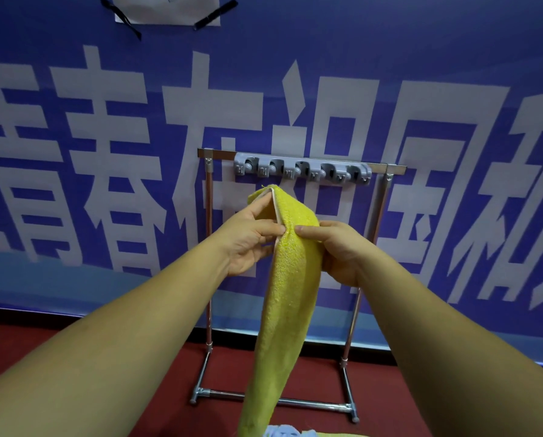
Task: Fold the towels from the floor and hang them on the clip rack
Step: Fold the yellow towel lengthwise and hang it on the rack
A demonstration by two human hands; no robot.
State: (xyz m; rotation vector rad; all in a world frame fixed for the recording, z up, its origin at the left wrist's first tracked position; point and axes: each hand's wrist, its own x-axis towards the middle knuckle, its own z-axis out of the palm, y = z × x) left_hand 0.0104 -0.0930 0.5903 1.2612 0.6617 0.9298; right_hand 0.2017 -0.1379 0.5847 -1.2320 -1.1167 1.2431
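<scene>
Chrome-framed clip rack (301,171) stands just beyond your hands. The yellow towel (283,304) hangs long-axis vertical, its top fold just below the clips. Left hand (251,241) and right hand (333,247) each grip the fold, equally near.

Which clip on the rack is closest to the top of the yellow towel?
The leftmost clip: the towel's top corner sits just below it; the other four lie farther right.
</scene>
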